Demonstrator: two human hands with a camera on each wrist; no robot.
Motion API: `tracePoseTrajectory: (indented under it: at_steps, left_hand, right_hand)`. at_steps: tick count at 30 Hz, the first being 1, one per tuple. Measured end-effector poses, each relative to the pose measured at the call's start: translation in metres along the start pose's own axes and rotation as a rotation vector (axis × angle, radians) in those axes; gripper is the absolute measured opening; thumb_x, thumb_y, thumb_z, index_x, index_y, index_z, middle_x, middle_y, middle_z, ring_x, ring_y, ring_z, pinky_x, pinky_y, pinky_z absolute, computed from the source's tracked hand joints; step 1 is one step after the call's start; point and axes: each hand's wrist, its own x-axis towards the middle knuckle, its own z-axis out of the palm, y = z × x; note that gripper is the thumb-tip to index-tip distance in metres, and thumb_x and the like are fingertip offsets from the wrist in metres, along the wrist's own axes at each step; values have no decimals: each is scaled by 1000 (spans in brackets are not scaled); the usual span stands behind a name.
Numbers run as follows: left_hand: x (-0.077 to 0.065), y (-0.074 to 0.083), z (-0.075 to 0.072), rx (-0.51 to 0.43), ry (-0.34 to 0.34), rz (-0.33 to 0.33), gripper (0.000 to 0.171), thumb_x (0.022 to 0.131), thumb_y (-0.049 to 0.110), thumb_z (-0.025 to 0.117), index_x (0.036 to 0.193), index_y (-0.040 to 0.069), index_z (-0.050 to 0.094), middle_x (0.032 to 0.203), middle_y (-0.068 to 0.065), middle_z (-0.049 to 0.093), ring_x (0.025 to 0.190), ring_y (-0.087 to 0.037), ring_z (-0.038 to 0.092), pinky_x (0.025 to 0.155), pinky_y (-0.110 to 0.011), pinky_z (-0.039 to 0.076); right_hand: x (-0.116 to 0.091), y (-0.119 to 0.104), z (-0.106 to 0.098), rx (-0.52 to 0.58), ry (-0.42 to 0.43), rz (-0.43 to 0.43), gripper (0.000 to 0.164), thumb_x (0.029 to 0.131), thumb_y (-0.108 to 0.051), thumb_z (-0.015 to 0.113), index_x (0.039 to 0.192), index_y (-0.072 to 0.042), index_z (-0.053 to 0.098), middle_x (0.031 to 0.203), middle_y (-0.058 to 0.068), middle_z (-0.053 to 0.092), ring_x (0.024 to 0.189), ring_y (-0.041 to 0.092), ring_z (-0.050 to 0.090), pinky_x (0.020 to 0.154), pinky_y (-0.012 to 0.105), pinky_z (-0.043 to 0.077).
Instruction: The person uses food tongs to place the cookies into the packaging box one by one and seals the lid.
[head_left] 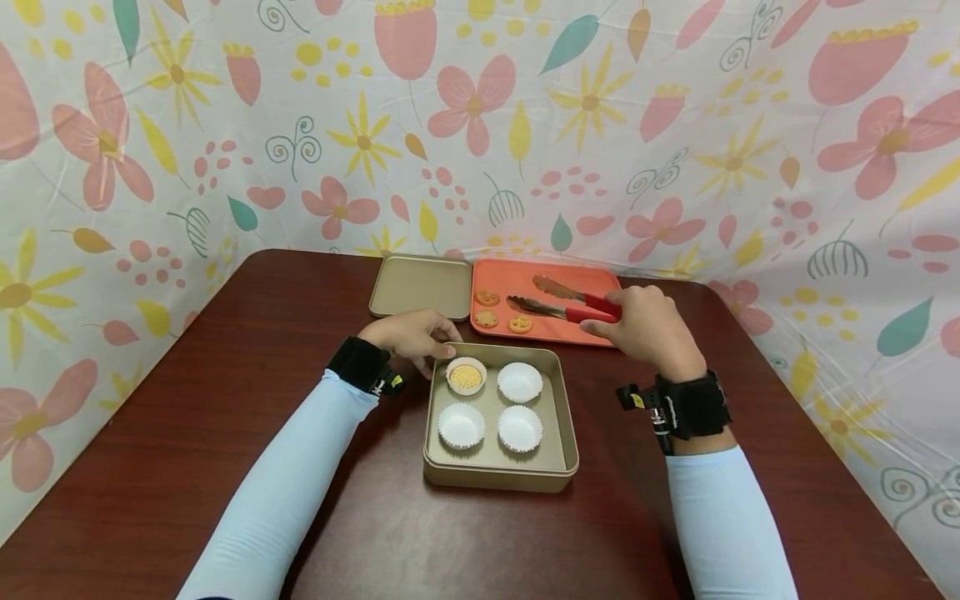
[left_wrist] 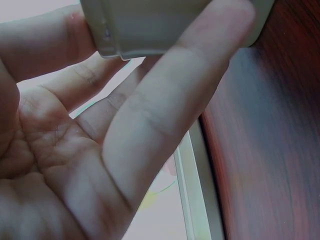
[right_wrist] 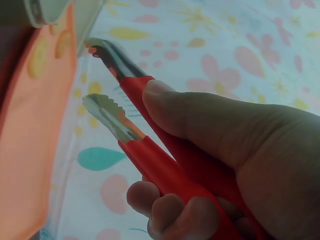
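My right hand [head_left: 647, 325] grips red-handled tongs [right_wrist: 155, 157], thumb on one handle and fingers curled round the other. The tongs' scalloped metal tips stand apart with nothing between them, over the orange tray [head_left: 555, 333] in the head view. My left hand [head_left: 416, 335] holds the far left corner of a gold square tin [head_left: 498, 482], thumb at the rim and fingers along the outer wall [left_wrist: 145, 30]. Inside are a paper cup with a yellow round piece [head_left: 466, 377] and three white paper cups [head_left: 520, 382] showing nothing in them.
On the orange tray's left part lie a cookie [head_left: 486, 319] and two pretzel-shaped cookies [head_left: 521, 323]. A flat gold lid or tray [head_left: 422, 287] lies left of it. A flower-printed cloth [head_left: 480, 167] hangs behind the dark wooden table [head_left: 300, 333].
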Motion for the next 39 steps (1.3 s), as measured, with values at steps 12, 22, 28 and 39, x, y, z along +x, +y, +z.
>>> tracePoseTrajectory:
  at_steps: [12, 22, 28, 39]
  left_hand:
    - [0, 0, -1, 2, -7, 1, 27, 105, 2, 56, 129, -9, 58, 124, -24, 63, 99, -33, 69, 75, -41, 66]
    - [0, 1, -1, -5, -9, -1, 28, 105, 2, 56, 130, -10, 57, 125, -25, 62, 99, -34, 69, 75, -41, 66]
    - [-1, 3, -1, 7, -12, 3, 28, 105, 2, 55, 131, -10, 56, 125, -25, 62, 99, -34, 69, 75, -41, 66]
    - [-2, 3, 1, 3, 5, -11, 29, 106, 3, 55, 132, -9, 56, 126, -24, 60, 102, -35, 68, 77, -41, 66]
  right_hand:
    - [8, 5, 15, -13, -37, 1, 34, 91, -35, 79, 97, -2, 70, 57, 4, 45, 53, 22, 44, 52, 33, 33]
    - [10, 7, 21, -6, -57, 1, 34, 90, -36, 81, 85, -5, 68, 62, 6, 52, 60, 24, 49, 54, 32, 38]
    - [11, 10, 23, -4, -68, -1, 34, 90, -37, 80, 86, -6, 69, 62, 5, 51, 61, 24, 48, 54, 32, 35]
    - [12, 16, 28, 20, -137, 30, 32, 91, -37, 79, 99, -7, 74, 68, 4, 57, 66, 24, 50, 56, 33, 37]
